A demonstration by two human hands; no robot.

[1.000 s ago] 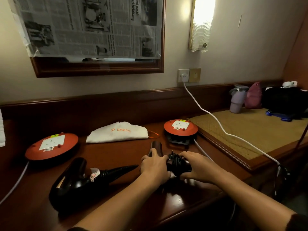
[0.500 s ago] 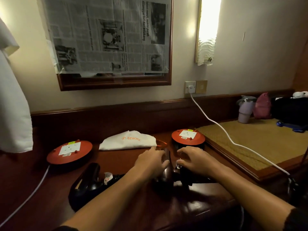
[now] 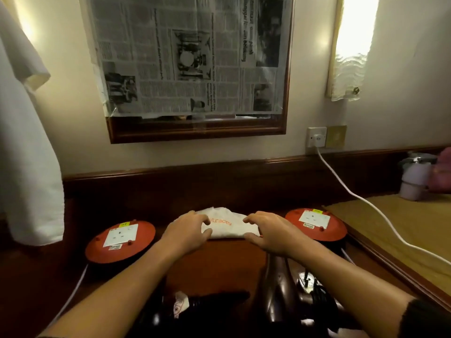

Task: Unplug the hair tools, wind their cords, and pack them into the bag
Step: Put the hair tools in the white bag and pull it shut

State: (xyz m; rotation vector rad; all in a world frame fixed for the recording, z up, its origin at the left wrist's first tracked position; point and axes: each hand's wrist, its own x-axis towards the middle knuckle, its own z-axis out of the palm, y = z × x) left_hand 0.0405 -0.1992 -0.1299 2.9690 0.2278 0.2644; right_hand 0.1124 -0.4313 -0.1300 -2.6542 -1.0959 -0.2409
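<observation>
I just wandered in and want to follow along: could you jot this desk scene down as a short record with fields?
setting: dark wooden desk under a mirror covered with newspaper
left hand: at the left end of the white bag, fingers curled around its edge
right hand: at the bag's right end, likewise
hair tools: black hair dryer and a second dark tool lie near the front edge, not packed yet
also there: two red cord reels, white cable plugged into the wall socket

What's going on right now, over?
Left hand and right hand at both ends of the white bag, fingers curled, grip unclear. Hair tools lie on the desk, unpacked. Nothing blocking.
</observation>
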